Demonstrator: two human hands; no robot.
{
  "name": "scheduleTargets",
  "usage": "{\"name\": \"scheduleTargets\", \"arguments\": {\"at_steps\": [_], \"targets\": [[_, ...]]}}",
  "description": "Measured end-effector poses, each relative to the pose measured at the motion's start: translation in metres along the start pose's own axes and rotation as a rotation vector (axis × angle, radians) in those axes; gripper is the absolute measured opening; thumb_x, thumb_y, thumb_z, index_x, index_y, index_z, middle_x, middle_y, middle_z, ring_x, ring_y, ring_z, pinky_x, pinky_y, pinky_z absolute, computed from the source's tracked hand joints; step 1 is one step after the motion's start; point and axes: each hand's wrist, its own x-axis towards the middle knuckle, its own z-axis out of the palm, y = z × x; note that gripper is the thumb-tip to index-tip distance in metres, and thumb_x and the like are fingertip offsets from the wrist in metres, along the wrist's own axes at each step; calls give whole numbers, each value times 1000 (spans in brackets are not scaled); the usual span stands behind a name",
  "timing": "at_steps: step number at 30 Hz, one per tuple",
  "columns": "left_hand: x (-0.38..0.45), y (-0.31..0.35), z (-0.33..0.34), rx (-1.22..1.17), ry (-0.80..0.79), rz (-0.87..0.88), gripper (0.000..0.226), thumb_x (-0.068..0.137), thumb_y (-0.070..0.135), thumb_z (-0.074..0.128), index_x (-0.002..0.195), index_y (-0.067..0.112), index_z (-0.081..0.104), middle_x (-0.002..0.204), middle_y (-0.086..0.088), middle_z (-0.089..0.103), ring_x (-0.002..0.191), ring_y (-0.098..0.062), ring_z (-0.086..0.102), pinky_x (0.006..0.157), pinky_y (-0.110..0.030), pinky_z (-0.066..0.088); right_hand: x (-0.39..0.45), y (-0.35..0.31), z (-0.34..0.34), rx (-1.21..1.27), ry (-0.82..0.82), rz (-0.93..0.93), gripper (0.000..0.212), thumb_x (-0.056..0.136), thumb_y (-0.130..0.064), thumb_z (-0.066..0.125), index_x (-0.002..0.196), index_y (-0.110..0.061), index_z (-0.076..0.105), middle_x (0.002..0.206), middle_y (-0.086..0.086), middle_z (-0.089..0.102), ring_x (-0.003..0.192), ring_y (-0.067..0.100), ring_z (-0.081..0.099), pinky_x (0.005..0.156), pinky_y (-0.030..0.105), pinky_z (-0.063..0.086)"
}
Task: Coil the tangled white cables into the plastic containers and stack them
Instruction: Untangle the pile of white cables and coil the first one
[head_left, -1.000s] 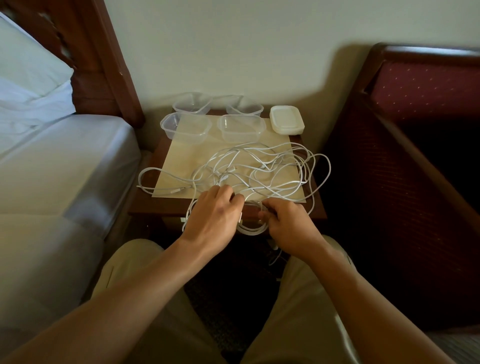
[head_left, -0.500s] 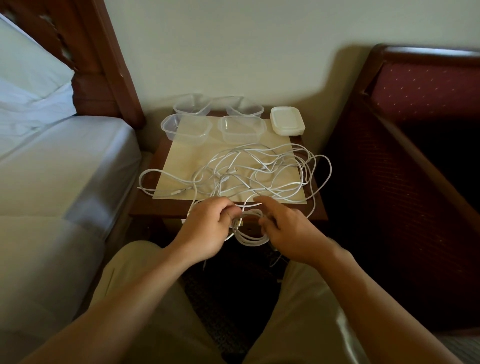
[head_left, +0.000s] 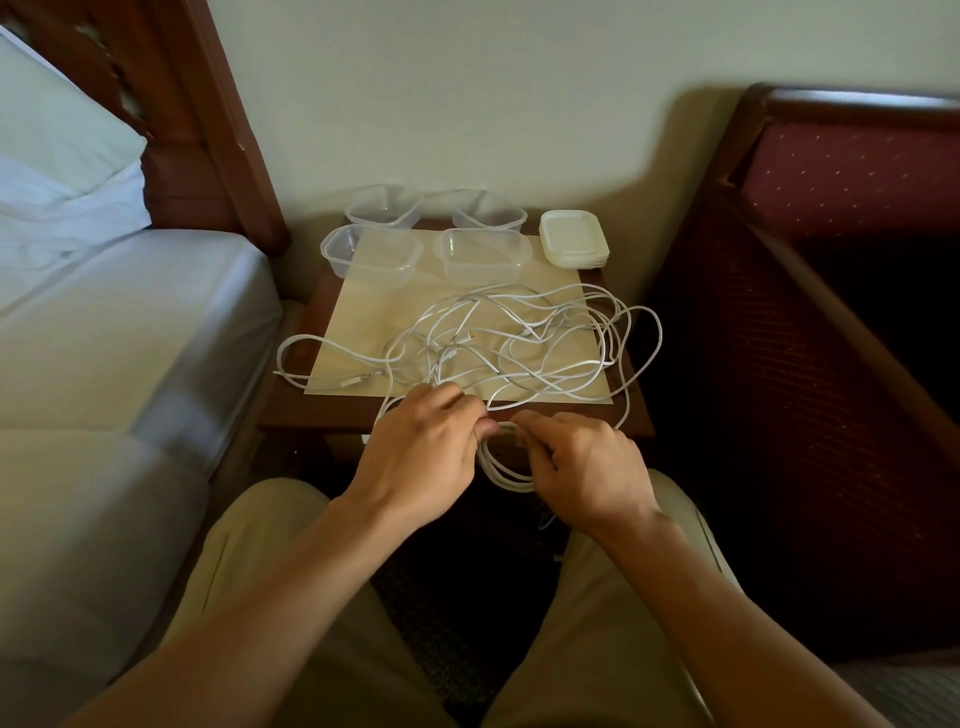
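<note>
Head view: your left hand (head_left: 421, 457) and right hand (head_left: 582, 462) have closed in again, both pinching the small coil of thin white cable (head_left: 501, 465), another loop gathered, clear plastic containers (head_left: 483, 254) unfilled.

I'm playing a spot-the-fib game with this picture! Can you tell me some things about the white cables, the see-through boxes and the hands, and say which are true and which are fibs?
1. Four clear plastic containers stand empty at the back of the small wooden bedside table. True.
2. Both hands hold a small coil of white cable. True: the left hand and right hand grip it at the table's front edge.
3. All the cable is coiled. False: a tangled pile of white cables lies on the cream mat.
4. The stack of white plastic lids sits on the bed. False: it is at the table's back right corner.
</note>
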Motion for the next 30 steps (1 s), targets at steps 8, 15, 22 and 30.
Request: {"name": "scheduleTargets", "arguments": {"at_steps": [8, 15, 22, 30], "targets": [[3, 4, 16, -292, -30, -246, 14, 100, 19, 59, 98, 12, 70, 92, 0, 64, 85, -19, 59, 78, -41, 50, 7, 4, 2, 317, -20, 132, 18, 101, -30, 54, 103, -29, 72, 80, -12, 69, 73, 10, 65, 65, 41, 57], [6, 14, 7, -892, 7, -688, 15, 98, 37, 65, 111, 30, 67, 97, 13, 73, 90, 6, 67, 73, -12, 46, 12, -3, 5, 437, -47, 229, 17, 102, -35, 53, 106, -33, 69, 86, -9, 74, 80, 9, 70, 72, 44, 60], [0, 14, 12, -930, 44, -724, 4, 94, 19, 72, 95, 21, 75, 80, 2, 77, 74, -14, 75, 76, -38, 62, 16, -11, -12, 795, -179, 373, 23, 103, -37, 57, 120, -28, 69, 83, -3, 75, 72, 7, 68, 67, 29, 57], [5, 5, 6, -880, 65, -695, 6, 94, 21, 71, 97, 27, 73, 72, 2, 77, 71, -11, 75, 73, -35, 60, 12, 16, -25, 891, -444, 412, 31, 99, 0, 58, 114, -22, 73, 97, 3, 79, 86, 21, 75, 88, 43, 60]]}}
